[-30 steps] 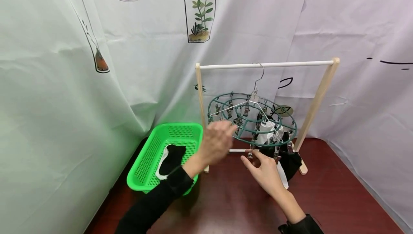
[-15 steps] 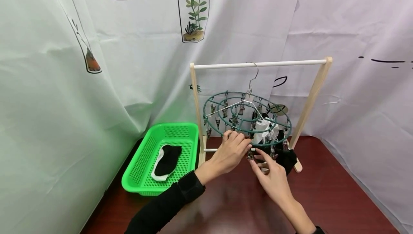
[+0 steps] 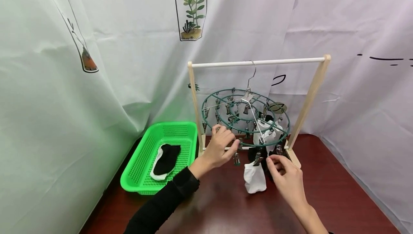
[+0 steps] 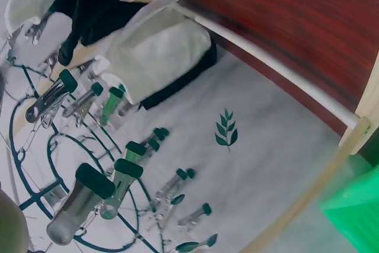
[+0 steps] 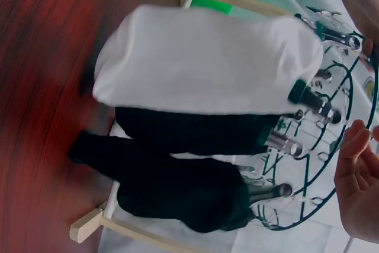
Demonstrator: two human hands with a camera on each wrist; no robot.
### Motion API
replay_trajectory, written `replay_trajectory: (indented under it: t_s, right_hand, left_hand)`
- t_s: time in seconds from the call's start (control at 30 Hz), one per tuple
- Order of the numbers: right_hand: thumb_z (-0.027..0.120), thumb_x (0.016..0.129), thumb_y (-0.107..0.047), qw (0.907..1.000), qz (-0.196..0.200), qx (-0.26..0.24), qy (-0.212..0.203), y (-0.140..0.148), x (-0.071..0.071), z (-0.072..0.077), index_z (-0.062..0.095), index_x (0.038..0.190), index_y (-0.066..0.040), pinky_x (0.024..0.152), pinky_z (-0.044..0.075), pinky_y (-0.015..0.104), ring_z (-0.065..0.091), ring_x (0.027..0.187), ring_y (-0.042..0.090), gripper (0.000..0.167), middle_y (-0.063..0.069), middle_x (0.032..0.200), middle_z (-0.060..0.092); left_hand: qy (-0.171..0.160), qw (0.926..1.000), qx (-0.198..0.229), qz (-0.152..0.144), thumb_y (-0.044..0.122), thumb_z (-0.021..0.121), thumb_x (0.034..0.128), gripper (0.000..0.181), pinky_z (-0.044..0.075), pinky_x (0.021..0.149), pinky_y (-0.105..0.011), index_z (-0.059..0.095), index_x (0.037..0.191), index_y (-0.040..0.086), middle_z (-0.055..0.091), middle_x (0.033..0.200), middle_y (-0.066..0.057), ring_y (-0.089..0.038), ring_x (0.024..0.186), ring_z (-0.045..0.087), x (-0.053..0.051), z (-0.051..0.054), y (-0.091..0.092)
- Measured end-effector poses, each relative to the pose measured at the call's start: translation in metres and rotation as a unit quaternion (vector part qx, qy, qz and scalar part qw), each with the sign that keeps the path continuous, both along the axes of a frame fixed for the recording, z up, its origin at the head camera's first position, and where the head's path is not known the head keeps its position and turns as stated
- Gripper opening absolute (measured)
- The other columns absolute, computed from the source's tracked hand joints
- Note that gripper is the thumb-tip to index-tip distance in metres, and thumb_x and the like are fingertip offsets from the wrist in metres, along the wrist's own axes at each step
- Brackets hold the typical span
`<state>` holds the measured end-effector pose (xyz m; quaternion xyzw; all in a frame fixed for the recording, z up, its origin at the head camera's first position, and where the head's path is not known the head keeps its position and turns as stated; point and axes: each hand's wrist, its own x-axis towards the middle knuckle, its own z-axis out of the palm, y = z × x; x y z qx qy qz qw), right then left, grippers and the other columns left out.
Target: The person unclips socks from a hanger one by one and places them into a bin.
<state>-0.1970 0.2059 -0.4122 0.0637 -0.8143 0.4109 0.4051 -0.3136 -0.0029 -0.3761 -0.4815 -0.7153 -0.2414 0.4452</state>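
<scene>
A round green clip hanger [image 3: 211, 133] hangs tilted from a white rod, its metal clips dangling. My left hand [image 3: 219, 148] is at its front left rim, fingers curved over the ring; the fingertips are partly hidden. To the right, my right hand [image 3: 288, 178] is just below the rim with fingers loosely bent and thumb near index finger; nothing shows between them. Beside it a white sock [image 3: 255, 178] hangs from a clip. The right wrist view shows that white sock [image 5: 201, 57] large, with a black sock [image 5: 183, 188] clipped beside it.
A green basket [image 3: 129, 176] stands left of the wooden rack [image 3: 311, 101], holding a black and white sock [image 3: 167, 160]. The rack's white lower bar runs behind the hanging socks. A printed cloth [image 3: 145, 65] backs the dark red table [image 3: 219, 198].
The hanger has turned, its front side going left and bringing the white sock into view. My left hand reached the rim, then moved left with it. My right hand shifted right.
</scene>
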Motion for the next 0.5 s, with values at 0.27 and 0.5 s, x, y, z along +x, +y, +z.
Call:
replay_trajectory:
  t_s: [0.27, 0.5]
  right_hand:
    - [0.076, 0.084, -0.011, 0.9953, 0.056, 0.067, -0.042, -0.017, -0.012, -0.001, 0.068, 0.113, -0.007, 0.056, 0.038, 0.016, 0.046, 0.060, -0.004, 0.031, -0.002, 0.084, 0.055]
    - [0.076, 0.087, -0.025, 0.9865, 0.099, 0.073, -0.108, -0.033, -0.026, 0.002, 0.067, 0.114, -0.008, 0.054, 0.041, 0.020, 0.046, 0.059, -0.002, 0.033, -0.004, 0.077, 0.052]
  left_hand:
    - [-0.050, 0.9919, 0.114, -0.025, 0.015, 0.043, 0.1010, 0.040, 0.032, 0.097, -0.048, 0.045, 0.061, 0.014, 0.044, 0.057, 0.001, -0.016, 0.069, 0.043, -0.014, 0.005, -0.009]
    - [-0.071, 0.9797, 0.180, -0.051, 0.005, 0.047, 0.0964, 0.045, 0.036, 0.090, -0.047, 0.036, 0.053, 0.011, 0.033, 0.050, -0.003, -0.019, 0.061, 0.037, -0.029, 0.007, -0.017]
